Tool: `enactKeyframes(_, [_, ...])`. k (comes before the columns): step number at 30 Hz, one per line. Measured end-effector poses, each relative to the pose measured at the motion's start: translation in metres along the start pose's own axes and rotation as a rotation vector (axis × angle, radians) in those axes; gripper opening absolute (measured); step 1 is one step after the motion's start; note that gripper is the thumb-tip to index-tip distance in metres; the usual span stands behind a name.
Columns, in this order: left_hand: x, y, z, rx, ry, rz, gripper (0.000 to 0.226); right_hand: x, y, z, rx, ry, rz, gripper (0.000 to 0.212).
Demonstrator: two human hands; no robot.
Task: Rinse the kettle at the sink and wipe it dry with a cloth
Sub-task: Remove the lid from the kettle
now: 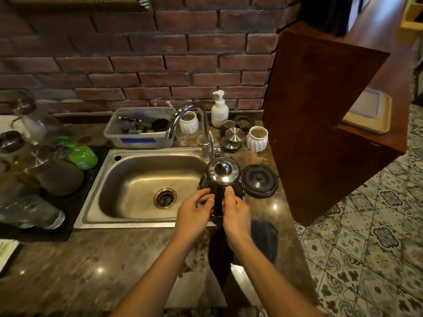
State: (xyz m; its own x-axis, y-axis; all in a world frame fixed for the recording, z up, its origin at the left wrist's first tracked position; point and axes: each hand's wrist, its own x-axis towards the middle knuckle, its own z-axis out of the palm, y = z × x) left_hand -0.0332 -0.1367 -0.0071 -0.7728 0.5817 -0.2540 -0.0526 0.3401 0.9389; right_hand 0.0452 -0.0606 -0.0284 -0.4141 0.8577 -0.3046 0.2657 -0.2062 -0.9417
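A dark, glossy kettle (221, 179) with a shiny steel lid stands at the right rim of the steel sink (137, 179), its black handle pointing toward me. My left hand (194, 212) touches the left side of the handle and my right hand (235, 212) wraps its right side, thumb up on the handle top. A dark cloth (263, 243) lies on the counter just behind my right wrist, partly hidden by my arm. The chrome tap (190, 121) arches over the sink's back edge; no water is visibly running.
The kettle's round black base (259, 180) sits right of the kettle. Behind the sink stand a plastic tub (137, 139), a white pump bottle (219, 110), white ribbed cups (256, 138) and steel lids. Glassware and a green bottle (82, 155) crowd the left mat. A wooden shelf (320, 110) overhangs the right.
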Motion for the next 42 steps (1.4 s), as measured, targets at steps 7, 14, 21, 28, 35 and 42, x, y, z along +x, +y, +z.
enactKeyframes(7, [-0.030, -0.047, -0.061, 0.005, 0.076, -0.021, 0.029, -0.065, 0.033, 0.062, -0.019, 0.012, 0.092, 0.052])
enactKeyframes(14, [-0.051, -0.085, -0.115, 0.080, 0.076, -0.050, 0.021, -0.117, 0.073, 0.116, -0.053, 0.048, 0.120, 0.067])
enactKeyframes(21, [-0.059, -0.113, -0.149, 0.148, 0.055, -0.046, 0.017, -0.152, 0.084, 0.145, -0.081, 0.077, 0.134, 0.065])
enactKeyframes(28, [-0.065, -0.120, -0.162, 0.122, 0.063, -0.062, 0.016, -0.169, 0.085, 0.161, -0.031, 0.036, 0.171, 0.057])
enactKeyframes(35, [-0.068, -0.125, -0.166, 0.075, 0.058, -0.054, 0.022, -0.165, 0.082, 0.142, -0.238, -0.122, 0.109, 0.053])
enactKeyframes(42, [-0.080, -0.122, -0.153, 0.150, 0.109, 0.007, 0.054, -0.130, 0.053, 0.085, -0.392, -0.011, -0.317, 0.023])
